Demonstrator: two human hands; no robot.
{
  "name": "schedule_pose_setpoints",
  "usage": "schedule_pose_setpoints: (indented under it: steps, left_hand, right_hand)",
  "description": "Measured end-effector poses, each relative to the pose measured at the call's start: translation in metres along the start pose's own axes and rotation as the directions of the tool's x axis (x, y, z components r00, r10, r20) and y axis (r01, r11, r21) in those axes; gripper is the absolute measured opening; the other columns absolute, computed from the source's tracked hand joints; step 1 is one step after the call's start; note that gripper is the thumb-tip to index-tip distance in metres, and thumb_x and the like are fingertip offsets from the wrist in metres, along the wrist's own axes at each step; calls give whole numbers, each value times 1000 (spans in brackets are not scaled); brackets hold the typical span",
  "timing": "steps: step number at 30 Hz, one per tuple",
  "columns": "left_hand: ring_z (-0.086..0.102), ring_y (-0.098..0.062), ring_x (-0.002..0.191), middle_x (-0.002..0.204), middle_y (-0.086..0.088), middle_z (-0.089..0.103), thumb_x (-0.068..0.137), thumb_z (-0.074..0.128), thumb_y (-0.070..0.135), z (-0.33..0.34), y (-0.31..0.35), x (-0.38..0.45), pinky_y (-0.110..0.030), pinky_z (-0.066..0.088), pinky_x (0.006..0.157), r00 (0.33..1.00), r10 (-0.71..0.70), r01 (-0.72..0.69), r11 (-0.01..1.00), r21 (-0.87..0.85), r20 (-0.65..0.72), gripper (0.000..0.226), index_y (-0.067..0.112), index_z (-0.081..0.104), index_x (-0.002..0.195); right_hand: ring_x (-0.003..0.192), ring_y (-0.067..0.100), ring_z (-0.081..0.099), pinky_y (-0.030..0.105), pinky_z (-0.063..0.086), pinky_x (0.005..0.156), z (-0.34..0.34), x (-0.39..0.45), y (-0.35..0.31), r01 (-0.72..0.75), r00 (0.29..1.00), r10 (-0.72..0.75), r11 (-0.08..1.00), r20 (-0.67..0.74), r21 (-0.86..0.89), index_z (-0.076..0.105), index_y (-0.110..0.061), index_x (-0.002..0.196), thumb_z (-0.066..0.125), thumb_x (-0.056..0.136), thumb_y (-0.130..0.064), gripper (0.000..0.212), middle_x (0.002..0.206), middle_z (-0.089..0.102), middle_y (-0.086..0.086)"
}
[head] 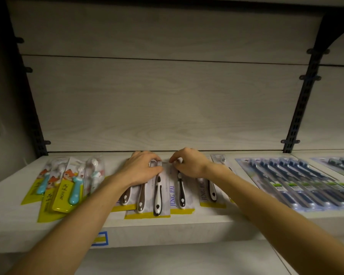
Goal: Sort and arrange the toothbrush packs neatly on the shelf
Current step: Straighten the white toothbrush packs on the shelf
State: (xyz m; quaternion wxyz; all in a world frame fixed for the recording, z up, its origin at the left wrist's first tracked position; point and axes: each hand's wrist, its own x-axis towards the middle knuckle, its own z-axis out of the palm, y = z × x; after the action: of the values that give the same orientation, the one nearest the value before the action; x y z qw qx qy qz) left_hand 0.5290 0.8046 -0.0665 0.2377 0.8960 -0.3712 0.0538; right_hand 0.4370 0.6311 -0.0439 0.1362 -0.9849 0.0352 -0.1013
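Observation:
Several toothbrush packs with black-and-white handles and yellow bottom strips (158,197) lie overlapping in the middle of the pale shelf (167,229). My left hand (142,168) rests flat on the top ends of the left packs, thumb against one pack's head end. My right hand (189,164) pinches the top edge of the neighbouring pack (180,195). Another pack of the same kind (211,192) lies partly under my right wrist. Children's packs with turquoise brushes and yellow cards (68,187) are piled at the left.
Wide multipacks of dark blue brushes (298,183) lie at the right, with one more (340,165) at the far right edge. Black slotted uprights (298,108) flank the wood-grain back panel. A blue-framed price label (101,238) sits on the shelf's front edge.

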Motion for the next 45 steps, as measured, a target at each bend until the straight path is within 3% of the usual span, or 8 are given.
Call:
schedule_pose_setpoints:
  steps: [6, 12, 16, 19, 24, 31, 37, 45]
  left_hand:
    - [52, -19, 122, 126, 7, 64, 89, 60, 45, 1, -1, 1, -40, 46, 98, 999, -4, 3, 1000, -11, -35, 29, 35, 67, 115]
    - [51, -20, 126, 132, 5, 61, 92, 58, 48, 1, 4, -4, -36, 45, 99, 999, 28, -28, 999, 18, -31, 40, 31, 63, 128]
    - [48, -21, 129, 137, 6, 58, 94, 53, 56, 2, 12, -10, -36, 42, 100, 995, 69, -64, 995, 83, -68, 47, 30, 60, 133]
    - [47, -21, 129, 139, 6, 57, 92, 49, 64, 4, 16, -12, -38, 43, 101, 995, 74, -67, 991, 116, -60, 55, 30, 58, 134]
    - [47, -20, 132, 144, 6, 54, 83, 47, 75, 5, 21, -13, -37, 42, 102, 998, 53, -49, 991, 121, -25, 72, 30, 56, 138]
    - [39, -24, 140, 155, 6, 41, 79, 35, 87, 1, 28, -11, -45, 33, 112, 997, 43, -59, 965, 257, 67, 88, 35, 38, 150]
    - [39, -22, 141, 154, 11, 43, 83, 36, 84, 7, 41, 7, -53, 29, 114, 987, -14, -28, 967, 255, 163, 77, 40, 42, 146]
    - [52, -22, 130, 131, 12, 63, 90, 51, 67, 13, 45, 10, -51, 25, 113, 995, -88, 84, 992, 96, 43, 42, 42, 64, 121]
  right_hand:
    - [120, 27, 60, 38, 49, 99, 3, -11, -5, 29, 999, -29, 999, 19, -22, 61, -20, 134, 50, 96, -14, 40, 134, 64, 5]
    - [127, 23, 55, 35, 45, 104, -6, -27, 4, 4, 1000, -1, 990, -17, 139, 49, -17, 145, 57, 96, -18, 49, 146, 52, 4]
    - [130, 30, 49, 41, 44, 105, -17, -43, 37, -173, 977, 168, 985, -135, -25, 55, -21, 138, 59, 94, -31, 45, 143, 54, 5]
    - [125, 34, 51, 46, 45, 102, -17, -52, 57, -296, 953, 292, 954, -86, -43, 59, -29, 119, 53, 93, -45, 32, 130, 60, 6]
    - [143, 33, 27, 52, 31, 113, -7, -64, 55, -265, 964, 265, 964, 6, -22, 43, -20, 144, 35, 102, -49, 52, 148, 48, 10]
    - [148, 35, 20, 51, 25, 118, 7, -66, 29, -212, 977, 213, 976, 28, -40, 37, -14, 148, 32, 104, -41, 52, 153, 43, 14]
    - [152, 31, 12, 49, 22, 121, 4, -71, 24, -217, 976, 218, 975, 24, -43, 28, -18, 155, 29, 106, -44, 56, 159, 36, 10]
    - [152, 32, 14, 50, 24, 120, 2, -72, 26, -225, 974, 225, 974, 20, -4, 31, -19, 154, 27, 105, -50, 58, 157, 40, 10]
